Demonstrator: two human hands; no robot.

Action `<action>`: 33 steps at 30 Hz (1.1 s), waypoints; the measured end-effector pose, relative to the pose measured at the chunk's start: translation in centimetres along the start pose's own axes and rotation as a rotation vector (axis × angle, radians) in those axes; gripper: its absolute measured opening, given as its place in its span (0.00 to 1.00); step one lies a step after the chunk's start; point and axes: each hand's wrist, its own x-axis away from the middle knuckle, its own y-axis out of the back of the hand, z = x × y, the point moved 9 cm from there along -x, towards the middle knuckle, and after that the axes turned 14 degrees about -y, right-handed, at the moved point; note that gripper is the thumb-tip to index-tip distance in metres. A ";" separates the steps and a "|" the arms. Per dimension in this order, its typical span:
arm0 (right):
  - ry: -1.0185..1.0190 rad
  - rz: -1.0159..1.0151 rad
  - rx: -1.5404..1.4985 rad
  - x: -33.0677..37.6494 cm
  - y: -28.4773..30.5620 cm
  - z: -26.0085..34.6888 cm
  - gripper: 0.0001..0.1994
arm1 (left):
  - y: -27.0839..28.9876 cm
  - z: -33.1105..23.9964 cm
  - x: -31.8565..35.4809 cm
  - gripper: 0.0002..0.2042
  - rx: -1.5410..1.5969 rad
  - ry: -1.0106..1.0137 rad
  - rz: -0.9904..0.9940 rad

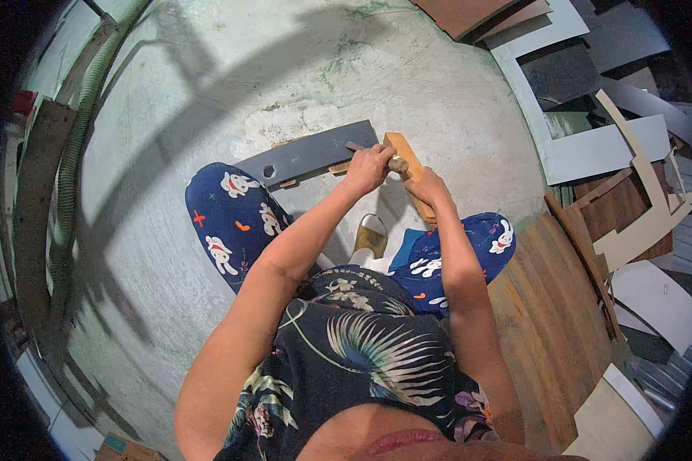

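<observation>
Nearest me, my blue rabbit-print trousers [234,223] spread to either side, with a slipper [370,237] between them. Just past that, my right grip [430,188] is curled round the side of an orange-brown wooden block [414,163], its fingers partly hidden. My left grip [370,167] is wrapped tightly about a chisel-like tool [398,164]: the round wooden butt pokes out by the block, and the thin blade points left over the grey panel [315,152]. Whether butt and block touch, or blade and panel, I can't make out.

The panel lies beyond my knees, propped off the floor on small wood pieces [339,167]. As I judge it, the work is partway: one ragged dark hole [268,170] is already made near its left end. I see no second hole in the face that shows; the right end, by the tool, looks uncut, so I'd count that stretch as not yet worked.

Further out, the pale floor [169,115] runs to a ribbed hose [75,146] on the left and heaped board offcuts [607,150] on the right.
</observation>
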 end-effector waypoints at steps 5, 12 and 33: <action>0.013 0.060 -0.144 1.1 1.5 -0.6 0.34 | -0.1 -0.7 0.0 0.15 -0.005 -0.046 0.024; 0.142 -0.234 -0.453 5.3 7.0 0.3 0.34 | -0.5 1.1 0.6 0.18 0.007 0.048 0.039; -0.084 0.085 0.120 2.8 -0.7 -0.1 0.32 | 5.5 2.3 1.8 0.22 0.162 0.174 -0.290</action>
